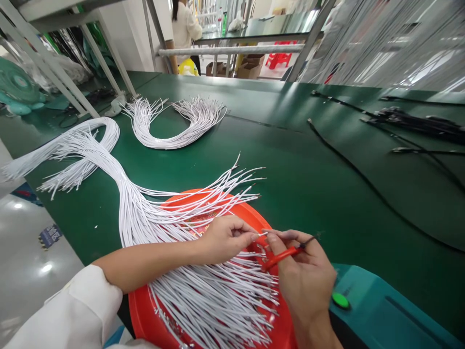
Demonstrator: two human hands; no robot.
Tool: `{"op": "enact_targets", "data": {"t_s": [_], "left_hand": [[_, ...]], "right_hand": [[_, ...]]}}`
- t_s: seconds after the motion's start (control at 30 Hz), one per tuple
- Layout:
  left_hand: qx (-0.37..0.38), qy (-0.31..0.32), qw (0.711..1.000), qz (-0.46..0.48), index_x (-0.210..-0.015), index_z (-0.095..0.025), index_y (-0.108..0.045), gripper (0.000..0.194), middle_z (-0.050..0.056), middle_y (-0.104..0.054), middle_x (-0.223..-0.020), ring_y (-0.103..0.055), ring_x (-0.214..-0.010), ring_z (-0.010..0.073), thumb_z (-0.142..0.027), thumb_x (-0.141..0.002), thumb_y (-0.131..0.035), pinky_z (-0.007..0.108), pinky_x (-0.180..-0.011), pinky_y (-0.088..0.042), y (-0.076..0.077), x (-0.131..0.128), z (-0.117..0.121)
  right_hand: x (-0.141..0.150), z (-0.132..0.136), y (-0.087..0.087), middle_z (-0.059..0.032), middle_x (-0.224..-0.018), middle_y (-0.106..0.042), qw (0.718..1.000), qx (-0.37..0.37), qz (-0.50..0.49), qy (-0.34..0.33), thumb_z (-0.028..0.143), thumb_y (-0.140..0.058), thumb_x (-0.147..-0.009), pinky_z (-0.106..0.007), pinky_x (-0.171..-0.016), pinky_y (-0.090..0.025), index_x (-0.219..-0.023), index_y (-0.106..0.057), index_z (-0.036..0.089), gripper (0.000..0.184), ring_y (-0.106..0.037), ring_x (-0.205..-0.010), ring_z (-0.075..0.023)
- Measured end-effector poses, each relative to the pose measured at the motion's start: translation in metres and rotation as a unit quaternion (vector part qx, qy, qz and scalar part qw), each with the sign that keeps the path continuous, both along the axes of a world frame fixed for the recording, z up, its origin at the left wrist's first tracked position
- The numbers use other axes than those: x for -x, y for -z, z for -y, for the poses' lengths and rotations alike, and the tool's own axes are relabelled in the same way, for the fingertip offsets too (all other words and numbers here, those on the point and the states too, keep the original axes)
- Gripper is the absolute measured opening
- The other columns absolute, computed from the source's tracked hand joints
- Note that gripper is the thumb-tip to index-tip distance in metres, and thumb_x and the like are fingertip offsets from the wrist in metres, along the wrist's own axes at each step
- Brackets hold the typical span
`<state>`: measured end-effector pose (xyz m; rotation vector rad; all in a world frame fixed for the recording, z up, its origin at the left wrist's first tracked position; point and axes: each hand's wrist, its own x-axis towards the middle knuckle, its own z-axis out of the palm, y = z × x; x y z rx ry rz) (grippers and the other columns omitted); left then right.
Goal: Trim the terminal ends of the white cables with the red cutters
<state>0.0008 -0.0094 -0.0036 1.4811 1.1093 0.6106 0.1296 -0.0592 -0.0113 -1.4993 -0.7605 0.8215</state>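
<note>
My left hand point(223, 241) pinches a thin white wire point(262, 234) close to its end, above a red basin point(257, 213). At that wire end are the thumb and forefinger of my right hand point(307, 274), touching or almost touching it. Tucked in the same right hand is a small red-handled tool point(281, 258) with a dark tip pointing right; it looks like pliers or snips, but the jaws are blurred. A large bundle of white wires point(134, 213) drapes across the basin, its loose ends fanned out under my hands.
Another white wire bundle point(163, 141) lies curved on the green table point(286, 179). Black cables point(348, 169) stretch along the right side. A teal machine or case point(385, 310) with a green button sits at lower right. Metal frames and a person point(185, 26) are behind.
</note>
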Motion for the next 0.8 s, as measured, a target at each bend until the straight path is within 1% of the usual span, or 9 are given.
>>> {"op": "enact_targets", "data": {"t_s": [0.07,0.2,0.27,0.37,0.47,0.53,0.6,0.7,0.8], "left_hand": [[-0.008,-0.003,1.0,-0.005,-0.075,-0.01,-0.067,0.017,0.004,-0.064,-0.068,-0.055,-0.059,0.0093,-0.026,-0.075,-0.06,0.02,-0.055,-0.042,0.0023,-0.0004,0.0004],[0.001,-0.019,1.0,-0.018,-0.076,-0.01,-0.068,0.016,0.003,-0.064,-0.069,-0.054,-0.059,0.0092,-0.023,-0.074,-0.059,0.019,-0.053,-0.04,0.005,-0.0008,0.0011],[0.002,-0.019,1.0,-0.022,-0.076,-0.011,-0.068,0.016,0.003,-0.063,-0.067,-0.053,-0.058,0.0088,-0.023,-0.073,-0.059,0.019,-0.052,-0.039,0.0055,-0.0006,0.0012],[-0.017,-0.009,1.0,-0.015,-0.074,-0.011,-0.066,0.016,0.003,-0.062,-0.068,-0.052,-0.059,0.0089,-0.025,-0.074,-0.059,0.019,-0.054,-0.04,0.0055,-0.0001,0.0012],[-0.023,-0.002,1.0,0.005,-0.076,-0.011,-0.066,0.019,0.004,-0.063,-0.07,-0.054,-0.061,0.0095,-0.028,-0.076,-0.058,0.02,-0.056,-0.042,0.0053,0.0005,0.001],[-0.043,-0.008,0.999,0.006,-0.076,-0.011,-0.066,0.018,0.004,-0.063,-0.071,-0.054,-0.061,0.0096,-0.028,-0.076,-0.058,0.02,-0.057,-0.042,0.0053,0.0009,0.0009],[-0.071,-0.012,0.997,-0.005,-0.075,-0.012,-0.066,0.016,0.004,-0.063,-0.07,-0.053,-0.062,0.0096,-0.026,-0.076,-0.059,0.02,-0.058,-0.041,0.0054,0.0015,0.0006],[-0.12,0.0,0.992,-0.031,-0.072,-0.013,-0.066,0.014,0.003,-0.063,-0.068,-0.052,-0.062,0.0098,-0.024,-0.076,-0.059,0.021,-0.059,-0.04,0.006,0.0024,0.0],[-0.167,0.011,0.984,-0.052,-0.069,-0.013,-0.065,0.013,0.003,-0.063,-0.067,-0.052,-0.063,0.0102,-0.021,-0.076,-0.058,0.021,-0.06,-0.039,0.0071,0.0031,-0.0002]], "right_hand": [[-0.0001,0.0024,0.0019,-0.002,-0.074,-0.065,1.0,-0.011,0.026,-0.008,0.034,-0.071,-0.07,-0.028,-0.066,-0.054,-0.078,-0.055,0.02,0.023,-0.064,-0.068,-0.0149],[-0.0018,0.0038,0.0053,-0.0026,-0.072,-0.065,0.995,-0.008,0.095,-0.041,0.034,-0.071,-0.069,-0.027,-0.062,-0.053,-0.075,-0.055,0.02,0.022,-0.064,-0.066,-0.0151],[-0.0021,0.0022,0.0054,-0.0027,-0.071,-0.065,0.996,-0.001,0.082,-0.035,0.035,-0.071,-0.068,-0.027,-0.058,-0.053,-0.073,-0.055,0.019,0.023,-0.064,-0.063,-0.0153],[-0.0025,-0.0017,0.0062,-0.0001,-0.064,-0.062,1.0,0.012,0.016,-0.006,0.037,-0.074,-0.063,-0.024,-0.05,-0.052,-0.073,-0.055,0.018,0.029,-0.061,-0.054,-0.0138],[-0.0028,-0.0043,0.0083,0.0023,-0.06,-0.059,1.0,0.019,0.0,-0.009,0.037,-0.076,-0.061,-0.022,-0.046,-0.049,-0.073,-0.055,0.017,0.031,-0.058,-0.049,-0.0115],[-0.0023,-0.0042,0.0087,0.0018,-0.062,-0.06,1.0,0.005,0.003,-0.006,0.036,-0.074,-0.063,-0.022,-0.048,-0.05,-0.073,-0.056,0.017,0.029,-0.059,-0.051,-0.0118],[-0.0009,-0.0028,0.0077,0.0004,-0.066,-0.063,1.0,-0.017,-0.003,0.006,0.035,-0.073,-0.065,-0.025,-0.054,-0.053,-0.075,-0.056,0.018,0.027,-0.063,-0.058,-0.0137],[0.002,0.0,0.0067,-0.0017,-0.072,-0.065,0.999,-0.051,0.008,0.008,0.032,-0.073,-0.067,-0.028,-0.063,-0.055,-0.077,-0.056,0.018,0.025,-0.065,-0.067,-0.0155],[0.0041,0.0011,0.0085,-0.0016,-0.071,-0.065,0.997,-0.06,0.042,-0.013,0.031,-0.074,-0.066,-0.027,-0.06,-0.054,-0.077,-0.056,0.018,0.024,-0.064,-0.064,-0.0147]]}}
